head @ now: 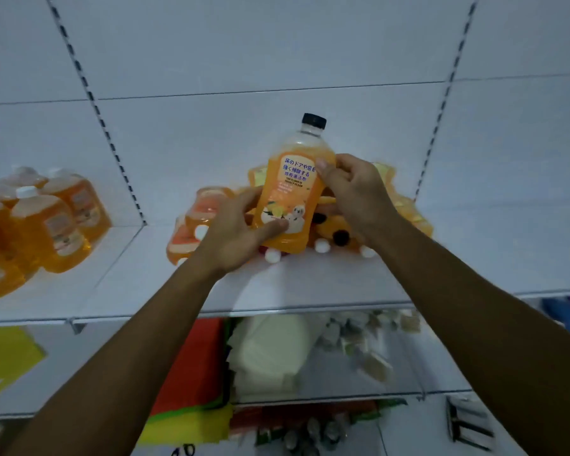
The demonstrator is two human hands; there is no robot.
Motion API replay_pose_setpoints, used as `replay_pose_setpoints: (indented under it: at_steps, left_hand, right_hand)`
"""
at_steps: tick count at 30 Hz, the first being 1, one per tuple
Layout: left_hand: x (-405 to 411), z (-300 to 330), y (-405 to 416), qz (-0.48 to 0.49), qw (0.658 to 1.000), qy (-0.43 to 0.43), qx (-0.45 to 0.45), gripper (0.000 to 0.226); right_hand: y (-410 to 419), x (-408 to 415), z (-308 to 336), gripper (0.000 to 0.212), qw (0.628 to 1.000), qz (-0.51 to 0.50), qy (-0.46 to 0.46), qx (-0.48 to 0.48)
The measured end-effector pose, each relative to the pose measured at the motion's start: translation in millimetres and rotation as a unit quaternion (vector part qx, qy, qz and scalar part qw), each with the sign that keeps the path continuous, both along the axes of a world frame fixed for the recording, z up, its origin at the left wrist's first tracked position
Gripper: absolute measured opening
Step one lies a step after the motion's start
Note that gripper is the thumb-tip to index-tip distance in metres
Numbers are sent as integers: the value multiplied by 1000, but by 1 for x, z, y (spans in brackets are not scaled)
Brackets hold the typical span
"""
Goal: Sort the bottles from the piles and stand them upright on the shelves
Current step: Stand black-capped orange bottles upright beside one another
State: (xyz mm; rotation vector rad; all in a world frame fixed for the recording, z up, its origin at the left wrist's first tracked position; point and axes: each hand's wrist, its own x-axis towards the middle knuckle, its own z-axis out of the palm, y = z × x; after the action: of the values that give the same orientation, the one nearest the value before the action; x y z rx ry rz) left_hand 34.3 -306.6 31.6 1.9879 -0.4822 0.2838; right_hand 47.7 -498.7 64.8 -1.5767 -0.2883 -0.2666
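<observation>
- One orange bottle [290,195] with a black cap [314,120] is held upright in front of the white shelf [310,284], cap at top, printed label facing the camera.
- Left hand [241,238]: fingers curled round the lower left side of the bottle, thumb pressed across the bottom of the label.
- Right hand [352,189]: fingers wrapped round the right side at mid-height, thumb tip on the label's upper right edge. Both hands grip the same bottle.
- The bottle's base is just above the shelf; whether it touches the shelf cannot be told, since the left hand covers part of it.
- Directly behind the held bottle: a pile of bottles [336,232] lying on their sides on the same shelf. At least three white caps and two black caps show at the pile's front; a full count is not possible because of blur and overlap.
- Left of the pile, touching it: pink-orange bottles [198,222], at least three, also lying down.
- Far left on the shelf, well apart from the pile: a group of standing bottles [46,225] with white caps, orange liquid, about six visible, some cut off by the frame edge.
- Lower shelf [359,380]: one red pack [195,363], one stack of white cloth-like items [270,353], blurred small packets to the right.
</observation>
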Motion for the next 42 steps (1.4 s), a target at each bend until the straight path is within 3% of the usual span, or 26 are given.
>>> replay_pose_setpoints:
  at_steps: [5, 10, 19, 34, 38, 42]
  left_hand:
    - [-5, -17, -132, -101, 994, 17, -26, 42]
    - [1, -38, -260, -178, 983, 40, -18, 41]
    - [60, -70, -462, -299, 950, 87, 7, 56]
    - [175, -93, -735, -381, 917, 115, 37, 61]
    - [186, -97, -787, -385, 911, 145, -13, 60]
    - [200, -102, -825, -333, 936, 112, -9, 60]
  right_hand:
    - [-125, -35, -10, 22, 995, -100, 9, -14]
    - [-239, -63, -28, 39, 983, -182, 29, -20]
    - [-413, -42, -58, 55, 927, -357, 42, -112]
    - [-659, 46, -69, 52, 869, -460, 71, -168]
    - [-710, 62, -76, 57, 873, -451, 63, -176]
    - [-753, 85, -76, 57, 889, -419, 46, -181]
